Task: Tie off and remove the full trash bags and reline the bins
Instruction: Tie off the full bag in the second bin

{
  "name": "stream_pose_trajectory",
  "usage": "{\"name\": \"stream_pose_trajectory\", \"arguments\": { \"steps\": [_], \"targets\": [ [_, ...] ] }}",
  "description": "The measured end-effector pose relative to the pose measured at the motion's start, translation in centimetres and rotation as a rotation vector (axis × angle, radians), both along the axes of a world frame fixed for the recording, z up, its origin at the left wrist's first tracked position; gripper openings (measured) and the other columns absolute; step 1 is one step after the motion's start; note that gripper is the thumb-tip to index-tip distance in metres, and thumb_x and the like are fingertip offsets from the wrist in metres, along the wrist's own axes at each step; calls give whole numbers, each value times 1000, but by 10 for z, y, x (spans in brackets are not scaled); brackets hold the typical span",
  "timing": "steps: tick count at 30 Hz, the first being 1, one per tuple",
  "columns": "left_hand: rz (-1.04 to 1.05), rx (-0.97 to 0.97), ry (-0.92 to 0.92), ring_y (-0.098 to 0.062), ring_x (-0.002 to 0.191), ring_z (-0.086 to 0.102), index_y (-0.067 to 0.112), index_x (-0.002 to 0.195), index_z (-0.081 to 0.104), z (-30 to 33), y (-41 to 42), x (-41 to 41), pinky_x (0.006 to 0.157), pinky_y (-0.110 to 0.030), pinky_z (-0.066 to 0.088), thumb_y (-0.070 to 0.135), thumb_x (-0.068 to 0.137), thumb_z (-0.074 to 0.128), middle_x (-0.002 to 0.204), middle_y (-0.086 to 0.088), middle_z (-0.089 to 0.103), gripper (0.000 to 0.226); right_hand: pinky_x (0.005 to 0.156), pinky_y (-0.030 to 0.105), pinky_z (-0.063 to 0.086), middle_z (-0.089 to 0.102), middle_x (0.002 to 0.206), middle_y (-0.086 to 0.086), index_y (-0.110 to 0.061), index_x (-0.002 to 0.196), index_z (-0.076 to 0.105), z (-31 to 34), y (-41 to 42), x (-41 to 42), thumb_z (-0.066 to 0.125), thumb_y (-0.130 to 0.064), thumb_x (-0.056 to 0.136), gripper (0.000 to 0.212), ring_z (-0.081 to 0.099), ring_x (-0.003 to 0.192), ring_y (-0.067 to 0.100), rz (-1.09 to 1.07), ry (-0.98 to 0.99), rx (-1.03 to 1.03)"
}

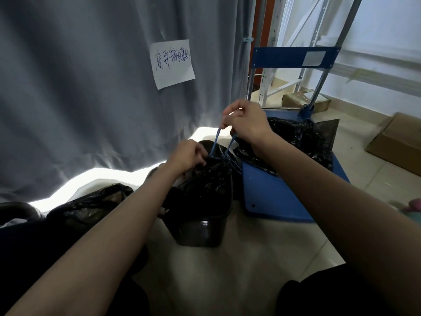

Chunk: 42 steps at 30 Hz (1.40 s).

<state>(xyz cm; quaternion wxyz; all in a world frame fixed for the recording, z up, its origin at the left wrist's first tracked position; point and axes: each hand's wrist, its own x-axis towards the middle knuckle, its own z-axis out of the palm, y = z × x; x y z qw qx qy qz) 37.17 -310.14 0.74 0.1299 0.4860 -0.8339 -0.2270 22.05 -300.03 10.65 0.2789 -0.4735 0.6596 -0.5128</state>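
A black bin [200, 231] stands on the floor in the middle, lined with a black trash bag [205, 185] gathered at its mouth. Blue drawstrings [215, 143] rise taut from the bag's neck. My right hand [245, 120] pinches the drawstrings and holds them up above the bag. My left hand [188, 156] grips the bunched bag neck where the strings come out. A second black bag [298, 137] lies on the blue cart just behind.
The blue platform cart [273, 190] with an upright handle frame stands right of the bin. More black bags [88, 206] lie at left along a grey curtain [79, 99] bearing a paper sign [172, 63]. Cardboard boxes [396, 144] sit at right.
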Motion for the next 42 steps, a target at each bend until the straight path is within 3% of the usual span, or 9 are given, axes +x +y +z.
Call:
{"name": "stream_pose_trajectory", "arguments": {
  "steps": [3,7,11,15,19,25,33,37,42],
  "targets": [
    [-98,91,203,4,56,50,22,111,71,31,0,4,57,-13,37,18,66,88,80,7,64,48,61,19,44,73,80,9,-9,95,65,-1,2,2,64,-1,83,14,59,62,6,28,45,38],
    [-267,78,276,4,51,46,45,77,70,62,17,5,50,-9,33,29,61,90,69,16,61,31,54,12,42,68,76,5,-5,102,65,-1,5,13,59,1,84,20,58,67,8,110,103,43],
    [-246,26,354,3,44,42,37,63,70,60,29,-2,44,-8,28,26,62,89,49,17,55,22,76,31,53,68,77,9,-3,101,66,-2,5,19,62,-1,83,18,63,75,17,142,65,32],
    [-104,-10,411,-3,46,40,21,63,74,56,28,0,51,-21,33,29,65,88,49,8,53,16,70,20,51,73,83,8,-6,97,67,-14,0,13,57,-15,90,16,65,70,11,-34,77,-16],
    [-57,-79,403,-7,48,46,14,69,75,65,28,10,57,-28,41,28,69,86,50,7,57,18,86,41,55,71,98,19,-1,98,68,-45,-3,-3,50,-16,92,24,67,88,31,-158,183,194],
    [-44,-60,543,-17,54,54,10,78,76,83,39,18,60,-28,44,21,71,86,59,1,62,17,74,39,59,63,77,4,-16,68,61,-83,-6,12,78,-23,80,22,65,76,26,50,209,392],
    [91,-63,674,-16,58,55,7,80,76,97,45,28,59,-25,49,11,76,81,73,-15,70,8,79,42,58,64,86,11,-17,58,43,-107,-23,15,77,-3,74,40,64,83,28,71,436,414],
    [227,-149,768,-10,54,54,12,78,74,105,28,51,58,-18,46,11,83,74,67,-5,65,4,83,48,56,65,101,19,-10,84,62,-124,-17,5,75,-6,79,14,65,94,35,162,554,544],
    [258,-100,613,-6,51,59,18,75,69,103,8,88,50,-13,42,21,82,75,66,1,67,10,84,40,52,64,106,18,-7,100,63,-120,-19,-2,72,-18,81,25,61,99,34,114,514,398]
  ]
}}
